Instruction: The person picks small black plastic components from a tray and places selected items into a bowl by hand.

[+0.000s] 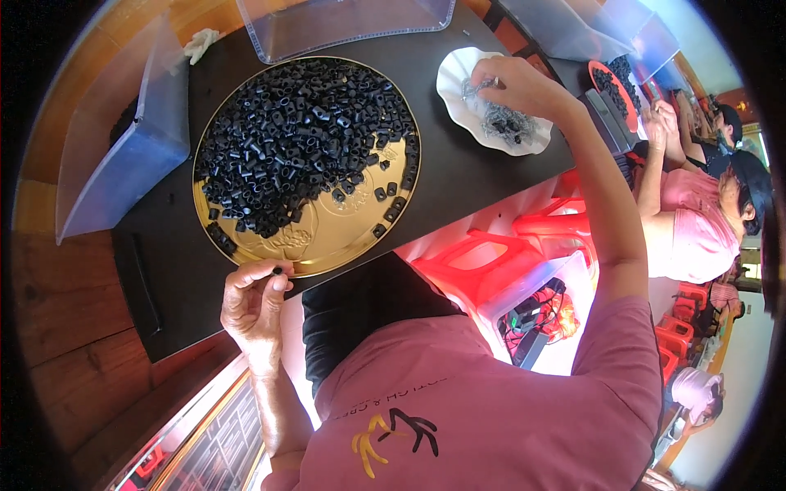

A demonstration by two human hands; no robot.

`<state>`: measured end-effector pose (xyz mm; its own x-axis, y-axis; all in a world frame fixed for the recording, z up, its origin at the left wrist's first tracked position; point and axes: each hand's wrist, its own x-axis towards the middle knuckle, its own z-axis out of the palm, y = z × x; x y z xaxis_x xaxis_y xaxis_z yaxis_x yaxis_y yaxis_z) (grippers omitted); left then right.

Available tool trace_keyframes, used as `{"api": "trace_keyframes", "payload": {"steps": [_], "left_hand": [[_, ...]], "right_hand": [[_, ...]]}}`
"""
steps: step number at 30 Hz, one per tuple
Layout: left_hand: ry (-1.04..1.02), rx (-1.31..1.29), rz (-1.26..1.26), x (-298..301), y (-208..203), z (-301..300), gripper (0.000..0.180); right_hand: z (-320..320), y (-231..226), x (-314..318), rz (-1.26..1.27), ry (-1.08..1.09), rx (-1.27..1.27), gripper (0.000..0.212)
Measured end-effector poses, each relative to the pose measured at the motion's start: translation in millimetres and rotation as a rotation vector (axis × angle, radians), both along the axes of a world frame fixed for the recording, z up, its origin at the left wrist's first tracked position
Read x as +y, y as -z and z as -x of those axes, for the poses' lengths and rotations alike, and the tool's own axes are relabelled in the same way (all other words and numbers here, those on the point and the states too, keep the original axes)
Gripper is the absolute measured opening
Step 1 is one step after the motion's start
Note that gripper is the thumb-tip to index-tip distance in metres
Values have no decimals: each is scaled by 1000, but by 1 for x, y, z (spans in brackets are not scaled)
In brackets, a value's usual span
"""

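Note:
My left hand [255, 315] is by the near rim of a round gold tray [344, 241]. Between its thumb and forefinger it pinches a small black plastic piece [277, 271]. Heaped on the tray are many similar short, tube-like black pieces [303, 139], with some spread singly along the right rim. My right hand [516, 86] reaches into a white wavy-edged dish [453, 72] at the right. Its fingers are drawn together at a pile of tiny silvery metal parts [506, 123], too fine to tell their kind. Whatever those fingertips hold is hidden.
Clear plastic bins stand on the dark table [458, 192], one at the left [123, 155] and one at the back [344, 29]. A white glove [201, 45] lies at the back left. Red stools [467, 266] and a box of cables [536, 315] are below. Co-workers [696, 213] sit at the right.

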<state>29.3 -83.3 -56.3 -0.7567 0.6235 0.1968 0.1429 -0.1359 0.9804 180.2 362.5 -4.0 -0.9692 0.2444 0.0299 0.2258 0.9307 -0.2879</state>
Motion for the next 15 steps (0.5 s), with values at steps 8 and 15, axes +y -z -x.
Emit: {"api": "trace_keyframes", "payload": {"steps": [8, 15], "left_hand": [[6, -36, -6, 0, 0, 0, 19], [-6, -22, -16, -9, 1, 1, 19]], "right_hand": [[-15, -9, 18, 197, 321, 93, 17], [-5, -35, -11, 581, 391, 97, 23]]}}
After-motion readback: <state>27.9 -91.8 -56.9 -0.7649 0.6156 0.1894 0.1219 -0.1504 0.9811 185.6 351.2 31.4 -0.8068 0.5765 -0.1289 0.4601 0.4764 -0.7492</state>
